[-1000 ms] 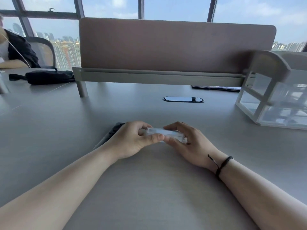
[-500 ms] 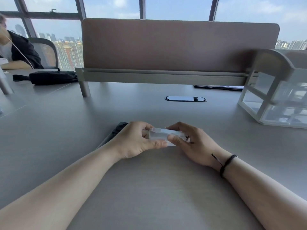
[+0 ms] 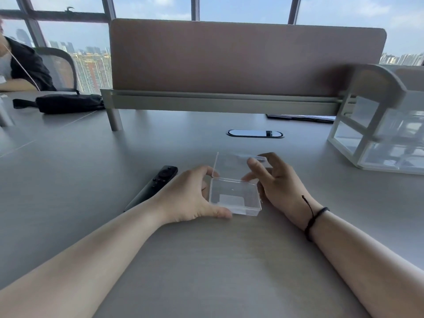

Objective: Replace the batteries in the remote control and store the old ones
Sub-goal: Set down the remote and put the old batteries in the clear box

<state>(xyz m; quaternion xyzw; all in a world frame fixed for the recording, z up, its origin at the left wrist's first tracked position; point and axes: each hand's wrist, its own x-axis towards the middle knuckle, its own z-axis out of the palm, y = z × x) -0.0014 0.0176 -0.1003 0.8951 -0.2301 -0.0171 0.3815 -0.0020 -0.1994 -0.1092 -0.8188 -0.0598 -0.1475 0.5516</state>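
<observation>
A small clear plastic box [image 3: 235,196] sits on the grey table [image 3: 206,260] in front of me, its hinged lid [image 3: 231,165] swung up and back. My left hand [image 3: 190,198] grips the box's left side, thumb along the near edge. My right hand [image 3: 275,182] holds the raised lid at its far right edge with fingertips. The box looks empty apart from a pale label on its bottom. A black remote control [image 3: 153,187] lies on the table just left of my left hand, partly hidden by my wrist. No batteries are visible.
A clear drawer organiser with a white frame [image 3: 380,134] stands at the right. A brown desk divider [image 3: 241,58] runs across the back, with a cable grommet [image 3: 254,133] before it. A black pouch [image 3: 66,103] and another person's arm are at the far left.
The box was shut and held between both hands; now its lid is lifted open by my right hand. The remote has come into view beside my left hand.
</observation>
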